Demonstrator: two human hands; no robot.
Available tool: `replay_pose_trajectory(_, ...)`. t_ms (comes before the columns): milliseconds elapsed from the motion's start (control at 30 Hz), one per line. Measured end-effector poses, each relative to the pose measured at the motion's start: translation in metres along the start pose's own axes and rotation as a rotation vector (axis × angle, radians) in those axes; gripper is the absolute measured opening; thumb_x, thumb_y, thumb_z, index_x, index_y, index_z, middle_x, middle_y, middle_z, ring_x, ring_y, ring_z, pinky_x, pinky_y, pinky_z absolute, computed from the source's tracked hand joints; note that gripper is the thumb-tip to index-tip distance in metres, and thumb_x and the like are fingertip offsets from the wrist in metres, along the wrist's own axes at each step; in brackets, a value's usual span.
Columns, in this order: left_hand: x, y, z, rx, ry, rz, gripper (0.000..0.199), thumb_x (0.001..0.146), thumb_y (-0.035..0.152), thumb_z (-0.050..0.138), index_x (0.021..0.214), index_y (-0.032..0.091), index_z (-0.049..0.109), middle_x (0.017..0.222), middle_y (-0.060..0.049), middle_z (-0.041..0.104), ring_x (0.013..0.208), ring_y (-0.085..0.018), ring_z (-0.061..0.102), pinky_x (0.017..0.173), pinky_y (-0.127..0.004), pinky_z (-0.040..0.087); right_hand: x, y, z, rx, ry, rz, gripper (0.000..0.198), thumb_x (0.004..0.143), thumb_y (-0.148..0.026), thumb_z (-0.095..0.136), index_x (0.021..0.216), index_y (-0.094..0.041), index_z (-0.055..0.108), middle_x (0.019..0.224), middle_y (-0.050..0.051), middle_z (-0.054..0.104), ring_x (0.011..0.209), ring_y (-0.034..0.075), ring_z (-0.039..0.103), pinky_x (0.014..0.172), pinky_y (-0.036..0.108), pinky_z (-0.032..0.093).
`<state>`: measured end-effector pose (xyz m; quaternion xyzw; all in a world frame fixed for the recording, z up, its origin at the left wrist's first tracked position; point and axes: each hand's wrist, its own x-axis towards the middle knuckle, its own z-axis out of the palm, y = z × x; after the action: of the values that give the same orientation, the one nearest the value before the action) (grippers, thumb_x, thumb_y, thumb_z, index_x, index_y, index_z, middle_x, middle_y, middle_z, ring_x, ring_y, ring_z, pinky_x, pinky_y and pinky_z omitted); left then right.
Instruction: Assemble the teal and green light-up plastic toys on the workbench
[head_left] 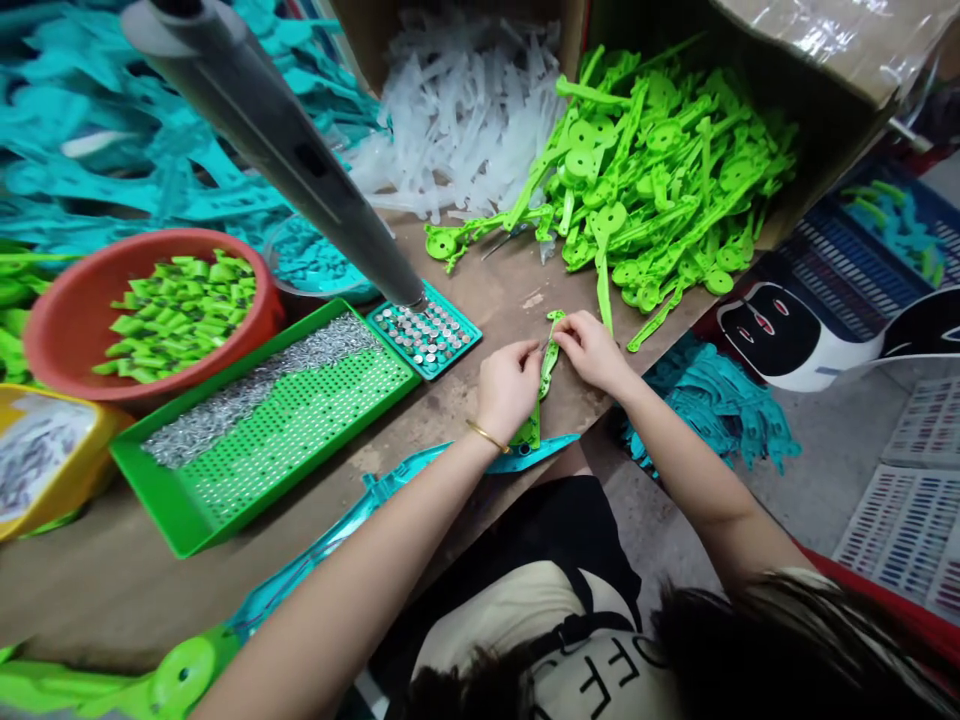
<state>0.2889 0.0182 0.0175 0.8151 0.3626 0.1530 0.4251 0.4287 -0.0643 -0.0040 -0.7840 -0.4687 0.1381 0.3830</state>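
A slim lime-green plastic arm lies at the table's front edge, between both my hands. My right hand pinches its upper part with thumb and forefinger. My left hand, with a gold bangle at the wrist, has its fingers pressed together against the arm's left side; whatever is between those fingertips is too small to make out. Under the green arm's lower end, a long teal plastic part runs along the table edge, partly hidden by my left forearm.
Beyond my hands are piles of green arms and clear plastic pieces. To the left stand a small teal tray, a green perforated tray of metal pins, and a red bowl. A grey post slants above the trays.
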Motion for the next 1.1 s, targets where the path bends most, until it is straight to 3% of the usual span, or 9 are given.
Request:
replay_pose_trajectory(267,-0.015,0.002,0.005,0.097,-0.014,0.027,0.024,0.086,0.024,0.055,0.096,0.019,0.076,0.085,-0.006,0.076,0.076,-0.020,0.067,0.074,-0.029,0.047,0.002,-0.003,-0.002,-0.137,-0.091,0.045,0.009,0.088,-0.021,0.052,0.080,-0.020,0.055,0.087,0.006,0.060,0.087,0.020,0.055,0.084,0.034,0.044)
replay_pose_trajectory(467,-0.016,-0.001,0.012,0.179,-0.064,0.094,0.026,0.085,0.019,0.050,0.093,0.017,0.075,0.094,-0.008,0.075,0.084,-0.023,0.067,0.078,-0.032,0.046,0.005,-0.013,-0.002,-0.299,-0.151,0.053,0.011,0.089,-0.021,0.051,0.082,-0.019,0.058,0.089,0.007,0.062,0.086,0.021,0.057,0.080,0.034,0.045)
replay_pose_trajectory(633,-0.015,-0.004,0.014,0.162,-0.062,0.071,0.025,0.084,0.018,0.050,0.091,0.018,0.075,0.090,-0.007,0.075,0.080,-0.021,0.066,0.076,-0.031,0.046,-0.002,-0.022,-0.006,-0.451,-0.162,-0.030,0.016,0.092,-0.022,0.049,0.088,-0.018,0.064,0.097,0.009,0.064,0.090,0.022,0.059,0.077,0.032,0.046)
replay_pose_trajectory(800,-0.015,-0.007,0.014,0.127,-0.056,0.059,0.025,0.085,0.019,0.050,0.092,0.018,0.074,0.089,-0.006,0.075,0.078,-0.019,0.065,0.077,-0.030,0.046,-0.022,-0.025,-0.013,-0.626,-0.236,-0.136,0.028,0.096,-0.023,0.041,0.107,-0.021,0.066,0.110,0.010,0.063,0.099,0.024,0.057,0.070,0.033,0.047)
replay_pose_trajectory(967,-0.014,-0.008,0.015,0.080,-0.050,0.050,0.025,0.084,0.018,0.051,0.093,0.017,0.074,0.090,-0.007,0.074,0.078,-0.019,0.065,0.079,-0.031,0.047,-0.037,-0.012,-0.015,-0.654,-0.215,-0.236,0.039,0.093,-0.016,0.043,0.128,-0.020,0.060,0.119,0.011,0.062,0.105,0.026,0.052,0.088,0.038,0.049)
replay_pose_trajectory(1100,-0.013,-0.007,0.014,0.047,-0.065,0.042,0.023,0.084,0.017,0.052,0.091,0.016,0.074,0.085,-0.007,0.072,0.076,-0.019,0.063,0.079,-0.032,0.048,-0.037,-0.006,-0.015,-0.639,-0.176,-0.266,0.042,0.093,-0.017,0.041,0.132,-0.020,0.058,0.132,0.013,0.056,0.111,0.028,0.051,0.095,0.042,0.047)
